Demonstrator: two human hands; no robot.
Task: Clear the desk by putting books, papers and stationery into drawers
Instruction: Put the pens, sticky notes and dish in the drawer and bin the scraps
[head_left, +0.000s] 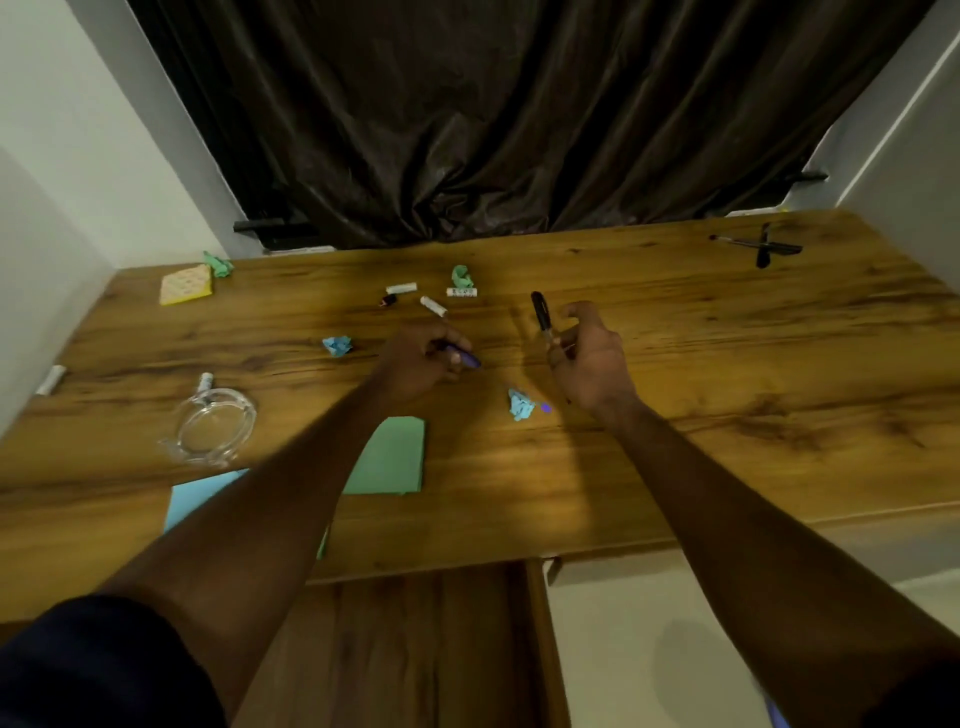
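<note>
arms outstretched, left hand (423, 364) grips purple pen (470, 359), right hand (592, 358) black pen (540, 312).

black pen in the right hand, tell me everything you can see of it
The black pen is slim, with a dark, glossy barrel that looks like plastic and a paler, thinner section where it enters the hand. The right hand holds it by that lower end, fingers curled round it. It points away from the person, leaning slightly left, with its far end free over the wooden desk. Whether it is capped is too blurred to tell. Nothing else touches it.
</note>
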